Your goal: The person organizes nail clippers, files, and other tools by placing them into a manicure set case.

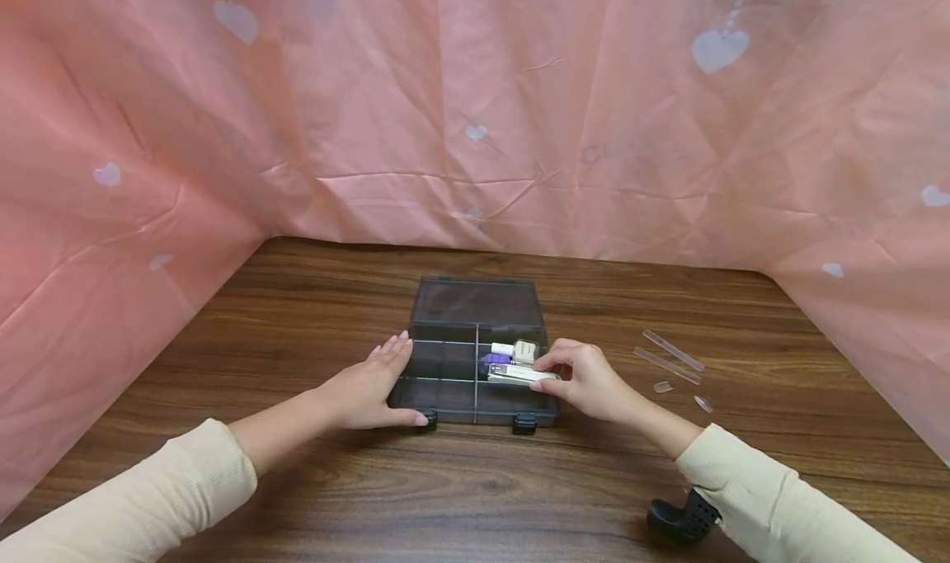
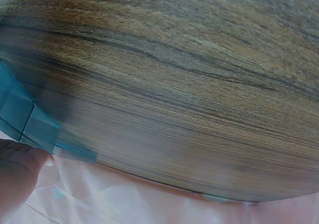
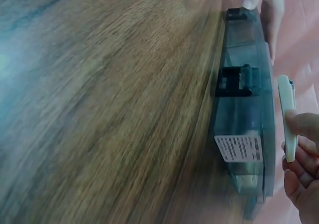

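A grey see-through divided box lies on the table with its lid folded back. My left hand rests along the box's left side, fingers straight, the thumb at the left front latch. Between thumb and fingers, my right hand pinches a white nail clipper over the right-hand compartments. The right wrist view shows this clipper just above the box's rim. Behind it in the compartment lie a purple bottle and a beige bottle with a white cap.
To the right on the wooden table are two clear strips and two small clear pieces. A black perforated object is by my right sleeve. Pink curtains with hearts enclose the table's back and sides.
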`<move>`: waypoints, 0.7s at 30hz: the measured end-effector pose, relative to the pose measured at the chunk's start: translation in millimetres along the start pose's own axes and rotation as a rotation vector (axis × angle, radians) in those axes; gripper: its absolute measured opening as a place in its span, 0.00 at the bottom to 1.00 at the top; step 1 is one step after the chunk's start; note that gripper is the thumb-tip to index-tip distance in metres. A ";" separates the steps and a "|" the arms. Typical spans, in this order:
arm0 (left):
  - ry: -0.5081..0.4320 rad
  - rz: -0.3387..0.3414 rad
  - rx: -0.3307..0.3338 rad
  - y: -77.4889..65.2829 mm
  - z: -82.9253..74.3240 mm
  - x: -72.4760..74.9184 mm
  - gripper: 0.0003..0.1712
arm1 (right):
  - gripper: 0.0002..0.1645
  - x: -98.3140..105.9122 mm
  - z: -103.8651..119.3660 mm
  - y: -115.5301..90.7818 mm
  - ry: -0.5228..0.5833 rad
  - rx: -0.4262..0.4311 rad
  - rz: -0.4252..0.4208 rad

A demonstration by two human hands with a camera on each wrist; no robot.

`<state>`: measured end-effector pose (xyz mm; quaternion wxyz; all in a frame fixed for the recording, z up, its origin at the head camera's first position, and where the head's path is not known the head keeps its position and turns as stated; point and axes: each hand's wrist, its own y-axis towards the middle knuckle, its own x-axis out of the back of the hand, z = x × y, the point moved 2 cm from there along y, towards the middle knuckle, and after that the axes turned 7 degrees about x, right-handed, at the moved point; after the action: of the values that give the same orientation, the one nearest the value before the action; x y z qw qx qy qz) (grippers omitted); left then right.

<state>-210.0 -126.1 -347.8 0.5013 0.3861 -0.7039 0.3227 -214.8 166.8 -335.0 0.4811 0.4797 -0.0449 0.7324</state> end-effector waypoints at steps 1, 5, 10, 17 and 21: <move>0.001 0.000 0.000 -0.1 0.0 -0.2 0.60 | 0.06 -1.8 0.1 1.2 0.001 0.001 0.009; 0.001 0.001 0.002 -0.4 0.2 -1.0 0.60 | 0.07 -7.9 -0.7 3.6 -0.039 0.025 0.040; 0.002 0.000 0.003 -0.3 0.6 -1.4 0.60 | 0.06 -13.5 -0.7 4.5 -0.169 0.066 0.070; 0.004 -0.006 -0.003 0.1 0.4 -1.7 0.60 | 0.07 -20.4 3.5 5.1 -0.316 0.077 0.072; 0.005 -0.010 -0.004 -0.3 0.2 -1.6 0.60 | 0.08 -22.0 4.9 5.6 -0.367 0.064 0.079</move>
<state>-209.5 -126.1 -349.4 0.5052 0.3879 -0.7015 0.3197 -214.1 146.7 -346.6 0.4202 0.6182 -0.1271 0.6520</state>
